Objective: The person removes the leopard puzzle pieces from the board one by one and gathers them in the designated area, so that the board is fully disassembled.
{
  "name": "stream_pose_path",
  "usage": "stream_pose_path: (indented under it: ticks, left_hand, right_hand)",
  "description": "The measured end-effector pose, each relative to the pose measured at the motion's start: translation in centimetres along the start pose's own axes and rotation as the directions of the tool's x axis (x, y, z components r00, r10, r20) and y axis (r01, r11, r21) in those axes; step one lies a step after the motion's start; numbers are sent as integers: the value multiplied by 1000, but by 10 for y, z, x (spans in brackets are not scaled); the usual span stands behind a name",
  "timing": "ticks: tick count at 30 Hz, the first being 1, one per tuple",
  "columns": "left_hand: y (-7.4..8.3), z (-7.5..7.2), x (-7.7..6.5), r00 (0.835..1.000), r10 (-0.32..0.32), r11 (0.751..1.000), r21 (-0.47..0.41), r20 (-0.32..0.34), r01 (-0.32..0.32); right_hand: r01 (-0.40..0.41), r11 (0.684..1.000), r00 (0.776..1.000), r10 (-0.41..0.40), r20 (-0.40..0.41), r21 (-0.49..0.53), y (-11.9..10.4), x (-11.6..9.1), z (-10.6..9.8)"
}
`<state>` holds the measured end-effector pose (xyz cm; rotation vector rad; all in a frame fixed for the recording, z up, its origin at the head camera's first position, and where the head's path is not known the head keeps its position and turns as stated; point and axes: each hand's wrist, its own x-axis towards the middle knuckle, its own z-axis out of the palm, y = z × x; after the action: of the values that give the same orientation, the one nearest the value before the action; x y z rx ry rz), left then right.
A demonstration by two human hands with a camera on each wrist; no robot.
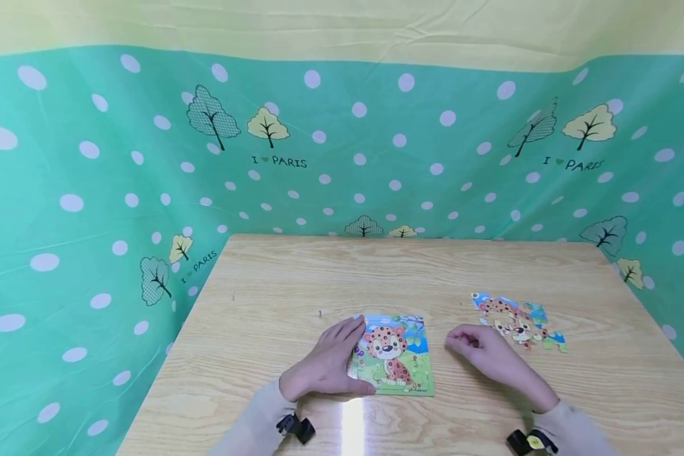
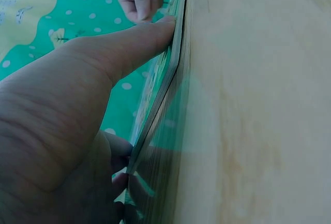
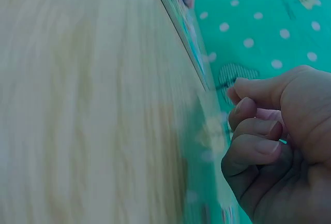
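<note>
A square puzzle board (image 1: 398,354) lies on the table, showing a spotted leopard cub on green grass under blue sky. My left hand (image 1: 332,361) rests along its left side, fingers extended toward the top left corner and thumb on the near edge. The left wrist view shows the thumb (image 2: 129,48) straight, its tip on the board's edge. To the right of the board, my right hand (image 1: 484,351) sits low over the table with loosely curled fingers; nothing shows between them. Loose puzzle pieces (image 1: 515,324) with leopard parts lie just beyond it.
The light wood table (image 1: 273,278) reaches back to a green dotted curtain (image 1: 359,139) with tree prints, which also hangs along the left side. A tiny dark speck (image 1: 320,313) lies left of the board. Each wrist carries a small black camera (image 1: 303,429).
</note>
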<state>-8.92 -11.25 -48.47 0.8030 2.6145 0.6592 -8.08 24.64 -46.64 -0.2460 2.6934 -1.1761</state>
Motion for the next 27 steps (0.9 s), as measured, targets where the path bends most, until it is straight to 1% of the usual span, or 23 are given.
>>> stream_pose_path:
  ticks: [4,8,11,16,20,27]
  left_hand:
    - [0,1,1,1000,5,1000,-2,-1,-5]
    - [-1,2,1,1000,8,1000,-9,-4,-8]
    - [-1,2,1,1000,12,1000,-18,-6,-12]
    - [-2,3,0,1000,18,999,-27,-10,-18]
    - [-2,3,1,1000,17,1000,-24,-8,-17]
    - [-2,3,1,1000,11,1000,-11,-4,-11]
  right_hand:
    - [39,999,999,-40,30,26,-6,3,9]
    - [60,998,998,-61,31,31,-10,5,17]
    - [84,995,995,-86,47,53,-14,8,23]
    - [136,988,985,-143,95,79,-26,12,33]
    - [149,984,977,-162,137,98,-35,16,42]
    - [188,978,966,-200,163,86,-44,24,59]
